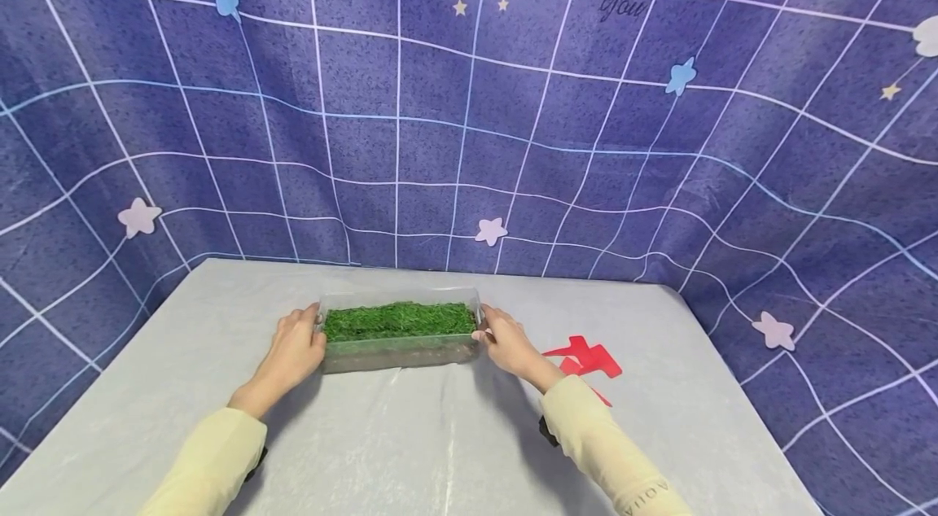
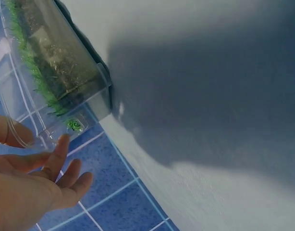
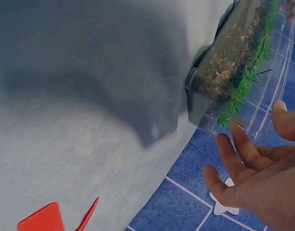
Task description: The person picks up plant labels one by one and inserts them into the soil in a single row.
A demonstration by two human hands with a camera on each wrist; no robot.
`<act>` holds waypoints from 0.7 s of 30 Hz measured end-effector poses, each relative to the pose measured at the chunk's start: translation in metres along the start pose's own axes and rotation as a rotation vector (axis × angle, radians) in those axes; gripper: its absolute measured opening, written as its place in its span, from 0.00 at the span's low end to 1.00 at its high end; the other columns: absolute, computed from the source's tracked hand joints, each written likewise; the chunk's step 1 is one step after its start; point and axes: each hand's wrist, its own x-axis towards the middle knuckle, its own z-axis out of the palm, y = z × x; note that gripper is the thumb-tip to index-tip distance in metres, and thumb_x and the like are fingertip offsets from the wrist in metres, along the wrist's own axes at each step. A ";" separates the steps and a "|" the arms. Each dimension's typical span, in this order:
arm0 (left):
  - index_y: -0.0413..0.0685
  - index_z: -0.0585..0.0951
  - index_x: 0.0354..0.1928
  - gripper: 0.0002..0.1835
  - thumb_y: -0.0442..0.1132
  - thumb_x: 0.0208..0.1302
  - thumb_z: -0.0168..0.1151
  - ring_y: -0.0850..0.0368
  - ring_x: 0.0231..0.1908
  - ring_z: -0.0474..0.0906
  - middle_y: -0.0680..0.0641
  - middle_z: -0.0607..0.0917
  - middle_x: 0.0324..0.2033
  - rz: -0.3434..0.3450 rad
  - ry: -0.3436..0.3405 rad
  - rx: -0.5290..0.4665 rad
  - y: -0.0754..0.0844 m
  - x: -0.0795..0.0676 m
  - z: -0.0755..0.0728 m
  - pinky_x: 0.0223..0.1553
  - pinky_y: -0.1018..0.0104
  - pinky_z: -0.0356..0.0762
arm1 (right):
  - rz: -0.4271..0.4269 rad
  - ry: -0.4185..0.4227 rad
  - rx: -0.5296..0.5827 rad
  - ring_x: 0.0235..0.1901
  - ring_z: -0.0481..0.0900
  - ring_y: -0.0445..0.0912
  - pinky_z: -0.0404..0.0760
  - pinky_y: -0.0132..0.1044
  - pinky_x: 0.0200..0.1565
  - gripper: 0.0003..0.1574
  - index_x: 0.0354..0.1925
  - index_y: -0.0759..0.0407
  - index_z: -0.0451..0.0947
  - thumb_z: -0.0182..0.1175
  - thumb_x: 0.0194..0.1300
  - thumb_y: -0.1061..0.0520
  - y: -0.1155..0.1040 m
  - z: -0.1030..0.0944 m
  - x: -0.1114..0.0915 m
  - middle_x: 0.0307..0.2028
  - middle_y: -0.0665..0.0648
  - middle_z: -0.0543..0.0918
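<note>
A clear plastic box stands on the table, long side toward me. Green grass-like turf fills its top, and brown, soil-like material shows through the wall in the right wrist view. At the box's left end my left hand grips the rim between thumb and fingers. My right hand holds the opposite end, its thumb at the rim and its fingers against the end wall. In the left wrist view some green strands show at a small opening in the end wall.
Several flat red T-shaped plant labels lie in a loose pile on the table, right of the box and partly behind my right forearm. A pale cloth covers the table. Behind it hangs a blue gridded curtain with star patterns.
</note>
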 end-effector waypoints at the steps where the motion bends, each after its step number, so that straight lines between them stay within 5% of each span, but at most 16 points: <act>1: 0.23 0.62 0.59 0.27 0.30 0.56 0.47 0.25 0.50 0.64 0.25 0.73 0.46 0.005 0.002 -0.002 0.001 -0.001 0.001 0.52 0.35 0.62 | 0.003 -0.002 0.011 0.49 0.74 0.59 0.67 0.61 0.53 0.32 0.59 0.76 0.61 0.55 0.62 0.59 0.001 -0.001 -0.002 0.37 0.60 0.80; 21: 0.23 0.61 0.60 0.29 0.30 0.56 0.48 0.28 0.51 0.65 0.28 0.74 0.46 0.055 -0.009 -0.026 0.016 -0.008 0.012 0.54 0.36 0.61 | 0.010 0.059 0.069 0.49 0.75 0.60 0.66 0.56 0.58 0.32 0.57 0.76 0.63 0.59 0.58 0.61 0.016 -0.009 -0.028 0.33 0.59 0.82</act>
